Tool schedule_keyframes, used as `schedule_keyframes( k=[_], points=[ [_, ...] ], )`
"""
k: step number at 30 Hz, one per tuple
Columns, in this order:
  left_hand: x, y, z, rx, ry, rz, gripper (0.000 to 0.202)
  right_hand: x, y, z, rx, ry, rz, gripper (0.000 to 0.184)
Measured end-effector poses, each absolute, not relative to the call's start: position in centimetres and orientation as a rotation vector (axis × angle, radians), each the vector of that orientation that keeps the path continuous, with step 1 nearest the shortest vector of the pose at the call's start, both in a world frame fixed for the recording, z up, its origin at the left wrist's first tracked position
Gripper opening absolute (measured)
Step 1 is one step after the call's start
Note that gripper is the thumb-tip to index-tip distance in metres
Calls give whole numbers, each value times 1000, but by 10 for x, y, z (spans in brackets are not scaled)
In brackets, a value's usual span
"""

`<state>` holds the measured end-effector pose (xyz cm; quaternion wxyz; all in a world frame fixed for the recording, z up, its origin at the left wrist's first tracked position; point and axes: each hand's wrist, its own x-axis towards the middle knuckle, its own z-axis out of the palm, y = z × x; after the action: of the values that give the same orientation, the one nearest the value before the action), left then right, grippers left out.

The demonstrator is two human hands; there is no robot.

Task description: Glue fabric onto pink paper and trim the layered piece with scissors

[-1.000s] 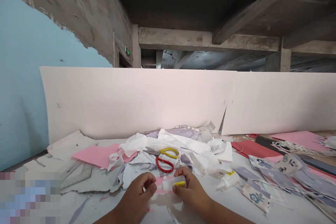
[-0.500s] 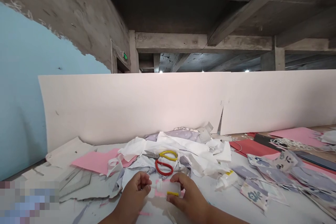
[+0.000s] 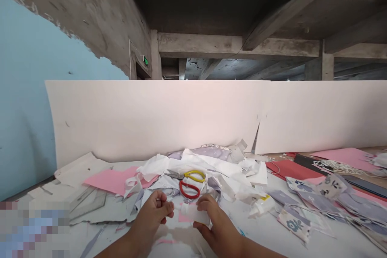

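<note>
The right hand [image 3: 216,225] pinches a small plastic bottle [image 3: 196,213] below the scissors [image 3: 189,189], light and likely soft, best held by its body; the left hand [image 3: 152,217] curls beside its cap [image 3: 184,209].

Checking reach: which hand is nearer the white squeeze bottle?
Right hand, just left of the white squeeze bottle. Left hand sits farther left, on the right hand's far side.

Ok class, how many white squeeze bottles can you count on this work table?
2. One is in the person's right hand, beside the left hand. The other lies on its side on the table, to the right of the hands. More may be hidden under the white paper scraps.
</note>
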<state>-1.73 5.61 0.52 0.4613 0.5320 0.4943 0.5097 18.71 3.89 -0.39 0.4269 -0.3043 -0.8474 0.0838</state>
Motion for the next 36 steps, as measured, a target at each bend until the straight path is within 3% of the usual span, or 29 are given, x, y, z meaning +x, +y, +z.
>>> schedule_keyframes(
  k=[4,11,20,36],
  points=[
    [-24,53,15,1485,1227,1173,35,187,39,-5,-713,-2121,150,32],
    [-39,44,38,1530,1032,671,29,188,38,0,-669,-2148,163,36],
    [-16,22,56,1052,789,937,28,186,33,6,-676,-1951,225,30],
    [-13,-2,79,1336,695,865,34,195,27,34,-418,-1948,-405,34]
  ],
)
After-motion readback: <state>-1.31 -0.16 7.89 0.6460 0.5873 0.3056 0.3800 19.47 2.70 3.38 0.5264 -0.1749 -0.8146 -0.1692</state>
